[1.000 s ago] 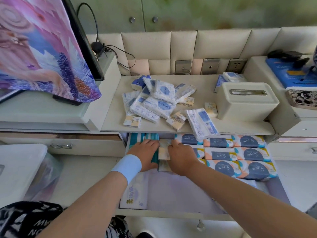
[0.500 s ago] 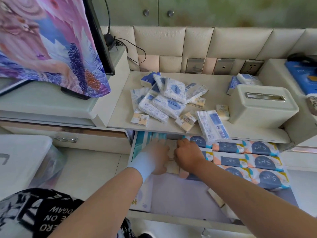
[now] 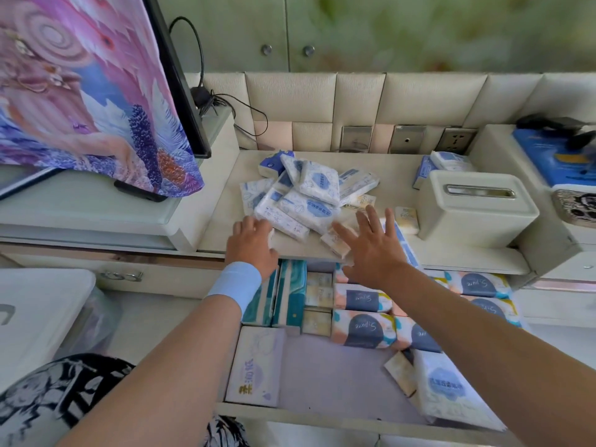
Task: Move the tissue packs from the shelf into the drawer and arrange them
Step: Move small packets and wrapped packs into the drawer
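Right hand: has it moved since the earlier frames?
Yes. The right hand went from the drawer up to the shelf, fingers spread over loose packs left of the tissue box.

A cream tissue box (image 3: 474, 211) sits right of a cloth-draped screen (image 3: 174, 75).

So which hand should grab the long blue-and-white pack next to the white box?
Probably the right hand: it's open, fingers spread right over that long pack, beside the white box. The left hand sits at the far side of the pile, by the shelf edge.
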The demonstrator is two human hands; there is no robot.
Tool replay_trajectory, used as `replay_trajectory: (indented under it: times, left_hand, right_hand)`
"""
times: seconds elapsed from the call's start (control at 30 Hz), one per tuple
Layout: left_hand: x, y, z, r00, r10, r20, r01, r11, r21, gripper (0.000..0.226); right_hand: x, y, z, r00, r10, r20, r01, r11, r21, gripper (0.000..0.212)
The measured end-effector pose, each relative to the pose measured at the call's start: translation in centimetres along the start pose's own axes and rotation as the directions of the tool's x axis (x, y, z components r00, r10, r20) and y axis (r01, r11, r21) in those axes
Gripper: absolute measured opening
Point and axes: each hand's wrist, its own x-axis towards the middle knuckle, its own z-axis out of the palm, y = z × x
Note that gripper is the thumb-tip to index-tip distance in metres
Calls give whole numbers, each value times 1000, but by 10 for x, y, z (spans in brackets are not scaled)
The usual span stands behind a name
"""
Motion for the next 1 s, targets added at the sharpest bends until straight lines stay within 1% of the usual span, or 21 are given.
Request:
replay_trajectory:
  times: [0.07, 0.17, 0.27, 0.33, 0.4, 0.47, 0.53, 0.6, 0.67, 0.73, 0.8, 0.87, 0.93, 1.0]
  left_hand:
    - [-3, -6, 8, 996, -28, 86, 25, 999, 31, 46]
    - [-4, -7, 13, 996, -4, 87, -5, 995, 95, 52]
    - [-1, -5, 9, 994, 20, 107, -32, 994, 104, 57]
    - [-1, -8, 6, 994, -1, 107, -4, 999, 41, 51]
    - [0, -10, 4, 992, 1, 127, -4, 1000, 20, 42]
    - [1, -11, 2, 983, 22, 183, -32, 998, 55, 36]
    - [1, -9, 0, 978, 42, 205, -64, 993, 103, 27]
    - [0, -5, -3, 981, 64, 184, -91, 985, 144, 19]
    - [-2, 0, -6, 985, 95, 144, -117, 982, 149, 21]
    - [-4, 4, -10, 985, 142, 100, -155, 978, 136, 23]
    - [-8, 7, -14, 979, 182, 92, -191, 976, 107, 23]
    - [-13, 8, -15, 974, 177, 144, -181, 983, 18, 25]
    - [-21, 10, -18, 962, 150, 229, -130, 986, -102, 29]
    - [-29, 16, -20, 942, 176, 284, -140, 980, -144, 30]
  right_hand:
    - [0, 3, 4, 999, -27, -24, 27, 999, -22, 81]
    - [3, -2, 4, 994, -56, -95, 62, 996, 64, 69]
    - [6, -7, 6, 992, -72, -108, 83, 991, 102, 74]
    - [11, -8, 9, 990, -87, -114, 100, 988, 116, 79]
    - [16, -7, 11, 987, -113, -115, 129, 982, 138, 77]
    - [21, -6, 12, 987, -126, -100, 142, 973, 181, 74]
    - [24, -6, 14, 987, -137, -81, 152, 963, 223, 71]
    - [24, -8, 15, 985, -163, -61, 172, 961, 216, 70]
    - [25, -12, 13, 980, -189, -55, 196, 967, 164, 72]
    - [24, -14, 11, 979, -196, -60, 202, 972, 121, 74]
    - [22, -15, 9, 977, -200, -72, 207, 973, 103, 72]
    - [21, -16, 5, 972, -226, -66, 233, 966, 110, 64]
    - [21, -18, 1, 970, -241, -34, 243, 959, 144, 59]
    - [18, -21, -4, 971, -239, -9, 238, 961, 139, 58]
